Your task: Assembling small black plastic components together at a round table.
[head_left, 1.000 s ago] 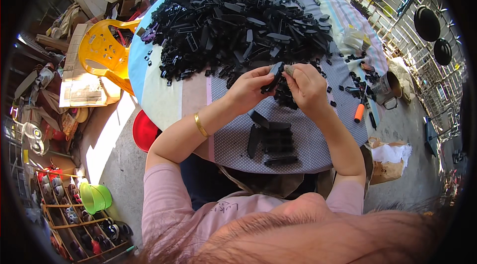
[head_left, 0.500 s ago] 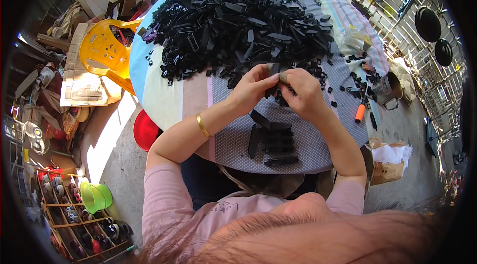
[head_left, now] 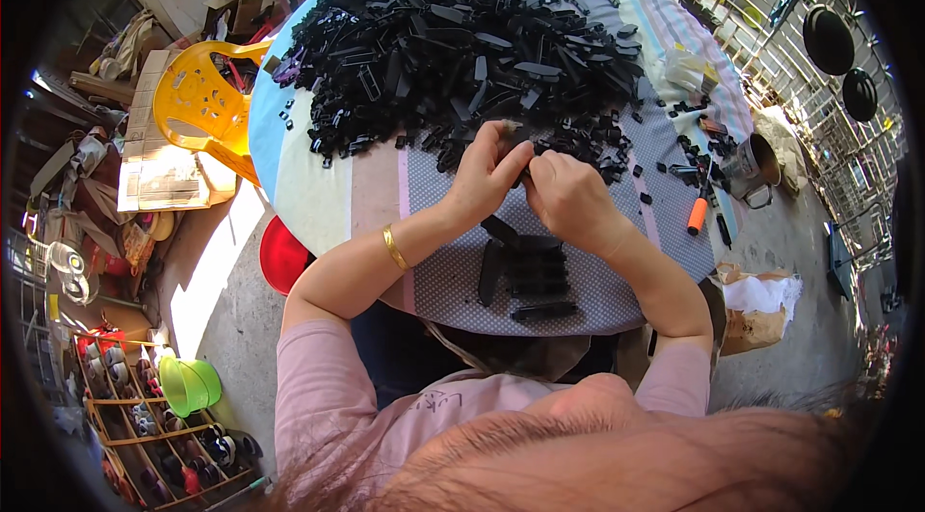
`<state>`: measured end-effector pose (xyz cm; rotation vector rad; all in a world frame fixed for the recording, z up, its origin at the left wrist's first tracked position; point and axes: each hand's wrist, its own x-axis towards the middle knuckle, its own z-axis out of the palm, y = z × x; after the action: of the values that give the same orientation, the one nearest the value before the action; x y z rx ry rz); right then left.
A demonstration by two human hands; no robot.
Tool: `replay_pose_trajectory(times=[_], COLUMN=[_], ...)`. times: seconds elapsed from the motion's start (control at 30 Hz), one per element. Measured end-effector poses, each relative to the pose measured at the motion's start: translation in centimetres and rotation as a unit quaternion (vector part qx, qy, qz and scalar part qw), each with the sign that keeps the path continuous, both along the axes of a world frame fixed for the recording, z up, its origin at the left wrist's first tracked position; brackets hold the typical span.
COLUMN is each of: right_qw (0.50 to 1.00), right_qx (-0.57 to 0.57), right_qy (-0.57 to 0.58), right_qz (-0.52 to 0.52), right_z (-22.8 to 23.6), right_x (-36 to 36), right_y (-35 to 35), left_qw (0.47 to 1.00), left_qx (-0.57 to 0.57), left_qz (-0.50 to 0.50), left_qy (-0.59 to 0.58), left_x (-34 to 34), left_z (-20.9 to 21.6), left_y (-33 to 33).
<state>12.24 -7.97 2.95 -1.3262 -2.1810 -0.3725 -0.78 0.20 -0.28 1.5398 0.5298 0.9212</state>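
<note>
My left hand (head_left: 485, 175) and my right hand (head_left: 575, 194) meet over the near middle of the round table. Between their pinched fingers is a small black plastic part (head_left: 521, 135), mostly hidden by the thumbs and fingertips. A pale covering wraps the tip of my left index finger. Just beyond the hands spreads a large heap of black plastic parts (head_left: 434, 50), long flat pieces mixed with small clips. On the near side, below my hands, several longer black pieces (head_left: 538, 273) lie side by side, with one more piece (head_left: 544, 311) in front of them.
A patterned cloth (head_left: 443, 271) covers the table. At its right are an orange-handled tool (head_left: 697, 216), a metal mug (head_left: 752, 171), loose small black parts and a clear plastic bag (head_left: 689, 69). A yellow chair (head_left: 202, 98) and red bucket (head_left: 281, 255) stand left; a paper bag (head_left: 752, 319) stands right.
My right hand has turned and closed in against the left, with its fingers curled lower around the black part. The part is more hidden now. The heap and the pieces in front look unchanged.
</note>
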Motion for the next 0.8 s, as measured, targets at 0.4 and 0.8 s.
replay_pose_trajectory(times=[0.4,0.8], right_qw=[0.962,0.9], right_qx=[-0.218,-0.334], right_qy=[0.135,0.087], right_qz=[-0.097,-0.267], right_z=[2.6,1.1], right_x=[6.5,14.6], right_y=[-0.1,1.0], left_qw=[0.957,0.96], left_qx=[-0.267,-0.213], left_qz=[-0.099,-0.182], left_qy=[-0.054,-0.021], left_x=[-0.8,-0.7], left_z=[0.7,2.0], left_y=[1.6,0.6])
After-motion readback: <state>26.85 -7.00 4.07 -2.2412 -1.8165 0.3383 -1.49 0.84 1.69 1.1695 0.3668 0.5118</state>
